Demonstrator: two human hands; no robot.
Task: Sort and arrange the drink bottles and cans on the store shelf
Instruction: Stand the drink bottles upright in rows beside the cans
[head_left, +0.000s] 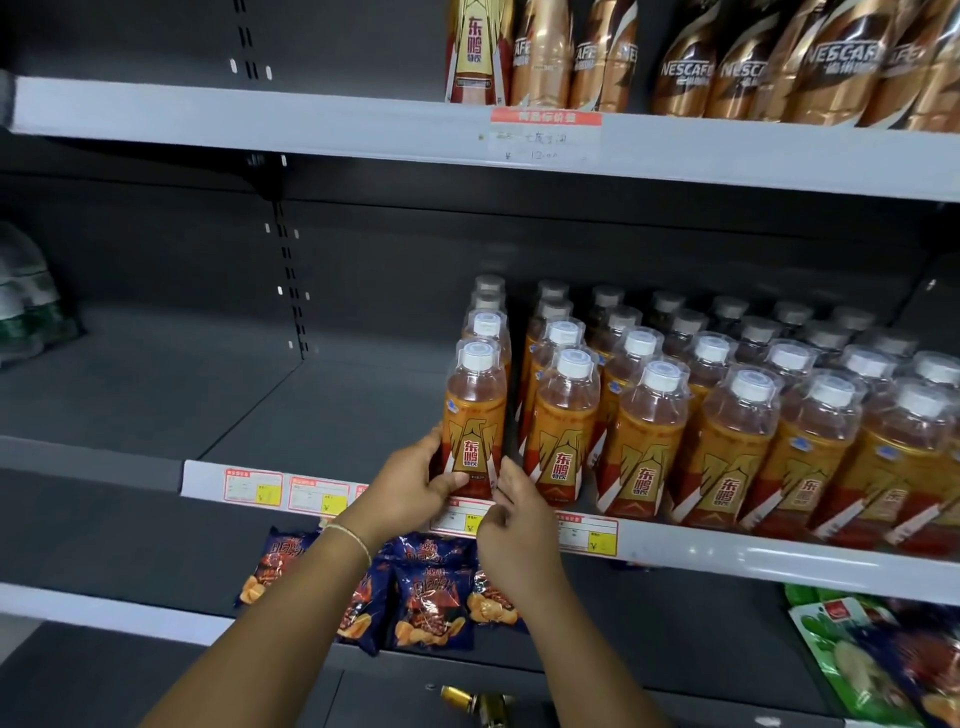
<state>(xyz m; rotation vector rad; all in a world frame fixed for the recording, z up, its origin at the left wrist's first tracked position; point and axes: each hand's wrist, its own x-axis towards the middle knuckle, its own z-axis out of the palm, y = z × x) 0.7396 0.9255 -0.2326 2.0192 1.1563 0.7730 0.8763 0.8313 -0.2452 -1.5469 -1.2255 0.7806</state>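
The front orange bottle (474, 415) of the leftmost row stands upright at the front edge of the middle shelf (779, 558), its base just behind the price strip. The left hand (415, 480) holds it low on its left side, thumb across the foot of the label, so that grip is closed on the bottle. The right hand (511, 512) comes to the bottle's lower right corner with curled fingers that touch or pinch its base; whether they truly hold it cannot be told.

Left of this bottle the middle shelf lies bare all the way to the upright post (291, 280), giving wide room for moving along the front edge. To the right the rows of like bottles (727, 431) stand close together, row beside row, reaching back to the rear wall, with only a narrow gap beside the held one.

The bottle labels carry "东鹏特饮" in red. On the upper shelf (260, 117) stand one taller bottle (475, 52) with the same writing and brown bottles (779, 67) marked "NESCAFE". Price tags (317, 496) with yellow "¥" fields sit on the middle shelf's front strip; their small print is unreadable. Dark blue snack bags (431, 597) lie on the shelf below
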